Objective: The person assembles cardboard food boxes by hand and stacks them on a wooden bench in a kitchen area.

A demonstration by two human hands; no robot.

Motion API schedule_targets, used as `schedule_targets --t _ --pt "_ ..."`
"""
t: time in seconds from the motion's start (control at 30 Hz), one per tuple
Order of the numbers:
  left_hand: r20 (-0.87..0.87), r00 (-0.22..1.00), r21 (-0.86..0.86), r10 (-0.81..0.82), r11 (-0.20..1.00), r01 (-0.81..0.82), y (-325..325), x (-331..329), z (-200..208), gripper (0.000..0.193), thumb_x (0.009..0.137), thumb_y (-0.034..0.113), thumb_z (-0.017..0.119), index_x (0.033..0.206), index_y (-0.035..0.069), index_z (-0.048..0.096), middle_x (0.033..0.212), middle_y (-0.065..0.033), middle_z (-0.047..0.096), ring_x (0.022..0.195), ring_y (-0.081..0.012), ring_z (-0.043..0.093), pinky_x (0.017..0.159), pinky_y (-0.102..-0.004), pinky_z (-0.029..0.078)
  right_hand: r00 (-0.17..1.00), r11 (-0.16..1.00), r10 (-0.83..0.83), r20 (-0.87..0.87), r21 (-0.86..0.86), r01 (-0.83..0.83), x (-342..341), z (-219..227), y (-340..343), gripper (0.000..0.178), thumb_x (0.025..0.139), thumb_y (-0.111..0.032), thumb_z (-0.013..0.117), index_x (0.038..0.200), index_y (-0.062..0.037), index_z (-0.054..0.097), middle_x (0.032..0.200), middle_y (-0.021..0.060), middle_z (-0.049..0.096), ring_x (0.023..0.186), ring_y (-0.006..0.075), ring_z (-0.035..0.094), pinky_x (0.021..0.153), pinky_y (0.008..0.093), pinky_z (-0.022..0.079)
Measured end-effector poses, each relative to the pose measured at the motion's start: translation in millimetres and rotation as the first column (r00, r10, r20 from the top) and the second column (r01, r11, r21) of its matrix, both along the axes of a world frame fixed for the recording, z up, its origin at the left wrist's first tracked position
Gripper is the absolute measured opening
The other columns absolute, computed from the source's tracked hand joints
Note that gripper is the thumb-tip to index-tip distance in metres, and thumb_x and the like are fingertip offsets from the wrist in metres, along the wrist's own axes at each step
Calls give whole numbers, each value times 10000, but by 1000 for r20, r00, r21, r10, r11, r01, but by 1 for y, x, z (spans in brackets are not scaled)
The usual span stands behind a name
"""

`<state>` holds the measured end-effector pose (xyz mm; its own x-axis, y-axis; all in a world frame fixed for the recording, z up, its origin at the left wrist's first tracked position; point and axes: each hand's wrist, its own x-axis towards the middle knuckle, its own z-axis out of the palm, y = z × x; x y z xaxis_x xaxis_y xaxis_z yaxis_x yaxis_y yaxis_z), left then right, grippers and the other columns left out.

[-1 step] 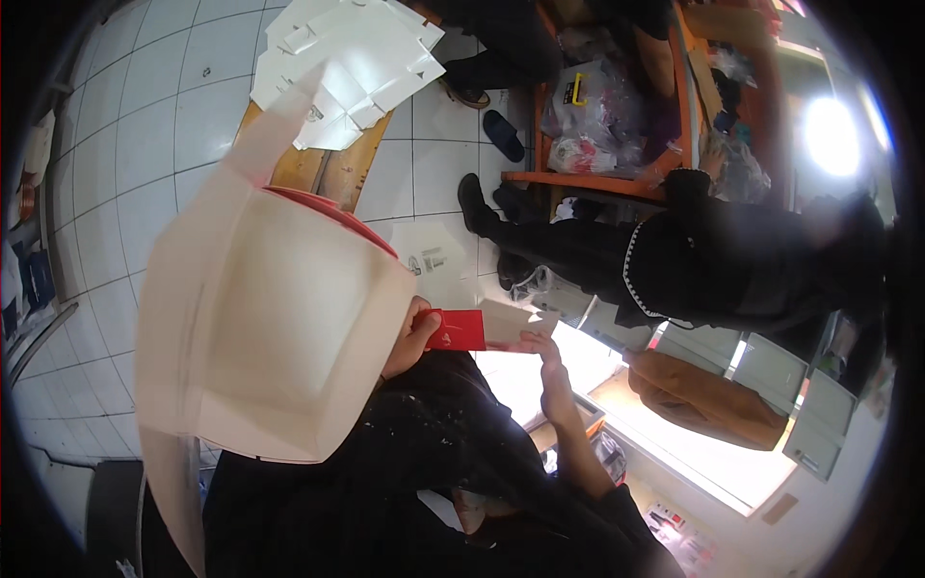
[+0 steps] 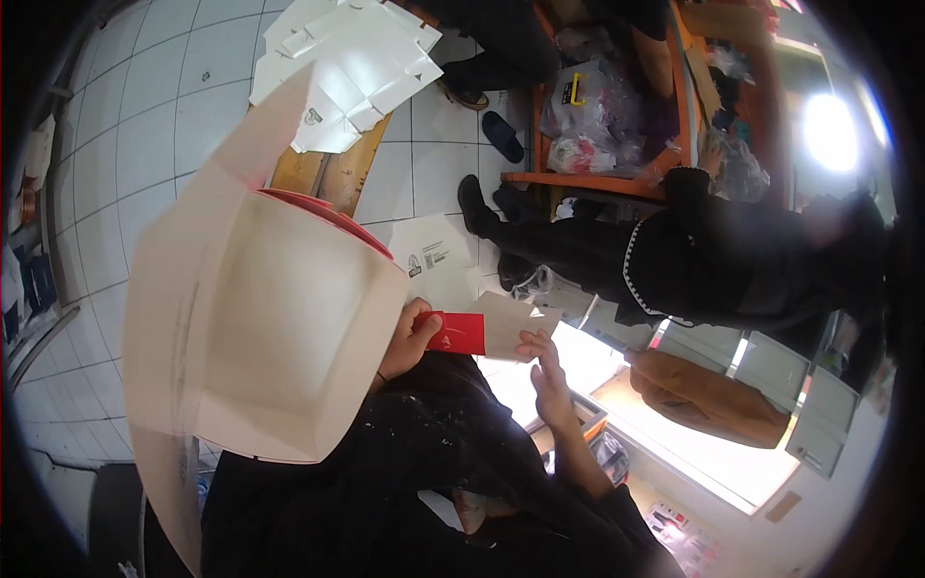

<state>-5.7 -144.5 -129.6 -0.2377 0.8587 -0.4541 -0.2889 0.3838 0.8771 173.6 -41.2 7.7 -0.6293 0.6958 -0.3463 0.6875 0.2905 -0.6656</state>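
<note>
My left hand [image 2: 409, 339] is closed on a small red card [image 2: 457, 333], its thumb lying across the card's left end. A pale grey-white panel [image 2: 508, 326] extends from the right side of the card. My right hand [image 2: 549, 378] is at that panel's right edge, fingertips touching or very near it and fingers apart. Left of my left hand stands a large white open carton [image 2: 289, 299], with red edging along its far rim and a long pale flap at its left. It hides part of my left wrist and forearm.
Flat white carton blanks [image 2: 352, 77] lie on a wooden bench [image 2: 337, 183] ahead. A printed white sheet [image 2: 429, 255] lies beyond my hands. A person in black [image 2: 578, 250] is at the right, near an orange shelf [image 2: 597, 181] holding plastic bags. A brown bundle [image 2: 708, 400] lies by a bright panel.
The pale panel shows more of its face now, and my right fingers have shifted slightly on its edge. The white carton has moved a little left. My left hand keeps its hold.
</note>
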Motion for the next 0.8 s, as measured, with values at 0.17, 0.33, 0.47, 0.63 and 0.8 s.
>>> schedule_targets --t 0.17,0.33,0.47,0.63,0.8 --pt "277 960 148 -43 989 2 1 4 10 169 828 152 530 749 23 455 623 -36 498 599 -94 525 552 -248 427 964 968 237 -122 108 -225 -44 5 -15 217 661 -125 704 762 -69 520 1069 114 501 1117 331 367 921 426 293" --pt "96 993 118 -70 991 58 0 6 23 174 823 149 541 728 30 458 578 -15 474 528 -69 446 496 -220 380 969 944 204 -136 290 -158 -38 -16 -11 188 704 -95 664 791 -34 509 917 126 544 927 286 506 799 363 389" --pt "104 993 58 -51 997 45 2 16 36 180 815 156 556 726 28 466 563 -6 467 532 -69 444 494 -226 372 976 915 -127 -177 359 184 -22 -24 -10 174 719 -101 629 808 9 527 869 143 569 822 303 530 745 364 414" --pt "-121 966 144 -228 959 245 10 37 62 176 803 166 578 758 28 479 599 -29 491 581 -86 451 539 -221 385 975 971 113 -192 229 -68 12 -23 -1 148 727 -137 609 805 -24 556 900 125 583 854 302 530 766 364 408" --pt "-458 872 228 -173 925 303 -4 57 47 195 784 161 616 805 33 471 710 -38 555 637 -99 513 569 -204 421 958 984 110 -263 166 -68 46 -19 -16 311 736 -152 622 1009 -28 537 1147 194 476 1066 312 450 890 349 354"
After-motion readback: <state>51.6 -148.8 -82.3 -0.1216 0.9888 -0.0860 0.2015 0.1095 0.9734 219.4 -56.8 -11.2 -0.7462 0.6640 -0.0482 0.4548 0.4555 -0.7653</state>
